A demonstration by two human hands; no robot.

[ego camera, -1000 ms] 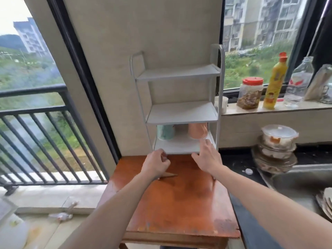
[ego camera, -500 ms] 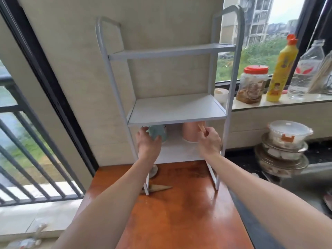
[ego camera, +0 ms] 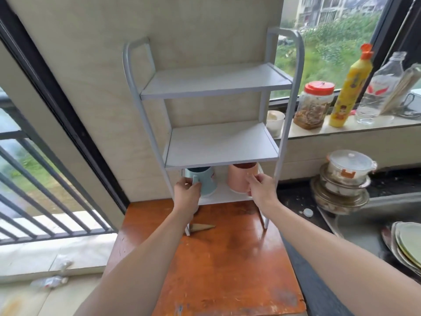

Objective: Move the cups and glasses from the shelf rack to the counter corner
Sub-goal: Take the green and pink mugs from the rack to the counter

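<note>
Left hand (ego camera: pixel 186 195): fingers (ego camera: pixel 182 181) curled round the handle of the blue cup (ego camera: pixel 205 181), gripping it. Right hand (ego camera: pixel 262 188): fingers (ego camera: pixel 253 179) closed against the near side of the pink cup (ego camera: pixel 239 179), holding it. Both cups sit on the lowest shelf of the white shelf rack (ego camera: pixel 218 144), blue on the left, pink on the right, close under the middle shelf; the two upper shelves are bare. The rack stands at the far end of the orange-brown bench (ego camera: pixel 227 265), against the pale wall. A small tan wedge (ego camera: pixel 202 227) lies on the bench just beside the rack's near left foot. Far right, on the window sill: a small white cup (ego camera: pixel 275 120) partly behind the rack's post, a red-lidded jar (ego camera: pixel 313 108), a yellow squeeze bottle (ego camera: pixel 350 90) and a clear plastic bottle (ego camera: pixel 379 92). Below the sill: a stack of lidded containers (ego camera: pixel 344 179). Near right: stacked plates (ego camera: pixel 407 245).
</note>
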